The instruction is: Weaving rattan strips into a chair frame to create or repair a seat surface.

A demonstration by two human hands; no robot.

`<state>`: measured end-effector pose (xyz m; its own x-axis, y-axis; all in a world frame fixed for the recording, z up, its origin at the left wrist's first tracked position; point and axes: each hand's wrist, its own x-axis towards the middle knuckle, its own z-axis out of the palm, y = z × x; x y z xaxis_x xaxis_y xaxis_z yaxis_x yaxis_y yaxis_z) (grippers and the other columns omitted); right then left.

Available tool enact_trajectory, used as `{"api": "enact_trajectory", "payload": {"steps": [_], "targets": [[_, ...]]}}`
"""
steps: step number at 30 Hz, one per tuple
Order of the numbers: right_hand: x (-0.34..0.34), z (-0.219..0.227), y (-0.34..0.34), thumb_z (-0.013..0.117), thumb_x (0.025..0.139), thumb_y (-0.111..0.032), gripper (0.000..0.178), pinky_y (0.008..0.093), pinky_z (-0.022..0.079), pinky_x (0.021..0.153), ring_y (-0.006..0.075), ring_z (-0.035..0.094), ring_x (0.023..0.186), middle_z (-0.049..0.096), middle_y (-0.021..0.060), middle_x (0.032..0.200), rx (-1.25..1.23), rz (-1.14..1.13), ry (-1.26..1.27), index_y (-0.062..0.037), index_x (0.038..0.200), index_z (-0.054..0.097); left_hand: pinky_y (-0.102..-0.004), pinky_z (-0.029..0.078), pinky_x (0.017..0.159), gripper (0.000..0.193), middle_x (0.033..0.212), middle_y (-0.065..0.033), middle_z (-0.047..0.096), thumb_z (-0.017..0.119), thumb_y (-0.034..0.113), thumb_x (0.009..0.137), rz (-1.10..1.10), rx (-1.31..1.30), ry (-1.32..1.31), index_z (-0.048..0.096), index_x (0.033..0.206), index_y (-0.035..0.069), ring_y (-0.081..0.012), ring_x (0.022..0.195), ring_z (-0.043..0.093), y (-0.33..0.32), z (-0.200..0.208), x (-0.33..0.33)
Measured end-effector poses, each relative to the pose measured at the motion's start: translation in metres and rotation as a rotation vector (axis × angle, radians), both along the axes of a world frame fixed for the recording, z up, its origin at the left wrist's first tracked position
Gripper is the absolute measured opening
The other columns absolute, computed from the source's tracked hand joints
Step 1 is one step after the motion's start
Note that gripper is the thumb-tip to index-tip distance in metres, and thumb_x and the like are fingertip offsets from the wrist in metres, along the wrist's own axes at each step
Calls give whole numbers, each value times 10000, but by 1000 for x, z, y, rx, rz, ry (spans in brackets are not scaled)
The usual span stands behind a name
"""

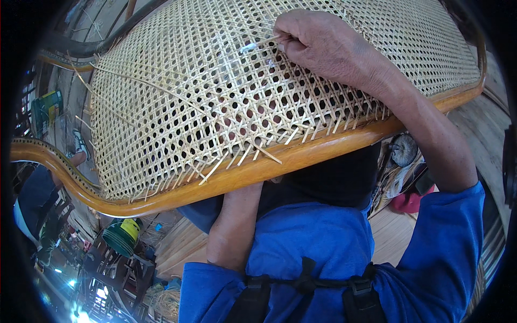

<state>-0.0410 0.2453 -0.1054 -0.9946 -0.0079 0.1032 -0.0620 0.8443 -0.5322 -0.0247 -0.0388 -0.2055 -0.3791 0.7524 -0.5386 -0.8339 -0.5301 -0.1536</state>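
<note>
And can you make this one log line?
right hand: pinches cane strand | left forearm: under woven panel, hand obscured | cane ends: protrude along wooden frame

The woven cane panel (177,116) looks matt and fibrous, its trimmed ends rough along the near edge. Smooth, glossy varnished wood forms its frame (318,154). The shirt (309,231) is soft matt cloth; dark plastic buckles (362,285) join straps. At left, the green bucket (119,239) looks like smooth plastic.
</note>
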Motion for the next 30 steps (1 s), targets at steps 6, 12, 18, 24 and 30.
{"api": "enact_trajectory", "payload": {"steps": [6, 12, 18, 24, 30], "targets": [[-2, 2, 6, 556, 909, -140, 135, 301, 452, 579, 135, 502, 595, 512, 42, 668, -31, 26, 24, -18, 855, 575, -495, 279, 1101, 611, 1367, -115, 465, 360, 536, 934, 56, 13, 20, 450, 1344, 92, -297, 1284, 403, -2, 1, 0], [4, 4, 10, 533, 886, -95, 174, 284, 475, 544, 153, 567, 564, 617, 59, 685, -242, 63, 50, -97, 990, 672, -496, 275, 1104, 612, 1371, -115, 462, 360, 537, 934, 175, 58, 49, 449, 1345, 92, -297, 1288, 399, 2, 1, 2], [3, 13, 6, 559, 819, -53, 277, 307, 533, 659, 188, 644, 679, 673, 71, 806, -190, 221, 23, -127, 1055, 682, -496, 272, 1106, 614, 1375, -115, 459, 359, 538, 933, 257, 96, 56, 447, 1347, 92, -298, 1292, 395, 5, -1, 8], [8, 22, 15, 557, 800, -50, 294, 341, 499, 677, 206, 590, 677, 585, 75, 702, -56, 333, -59, -129, 1048, 694, -496, 269, 1109, 616, 1378, -115, 456, 359, 539, 933, 281, 109, 53, 446, 1348, 92, -298, 1296, 391, 5, -2, 12], [11, 17, 16, 548, 798, -38, 307, 346, 485, 657, 208, 564, 652, 542, 71, 693, -219, 260, -71, -128, 1064, 673, -496, 265, 1111, 618, 1382, -115, 453, 358, 540, 932, 282, 121, 55, 445, 1350, 93, -298, 1300, 387, 8, -2, 14]]}}
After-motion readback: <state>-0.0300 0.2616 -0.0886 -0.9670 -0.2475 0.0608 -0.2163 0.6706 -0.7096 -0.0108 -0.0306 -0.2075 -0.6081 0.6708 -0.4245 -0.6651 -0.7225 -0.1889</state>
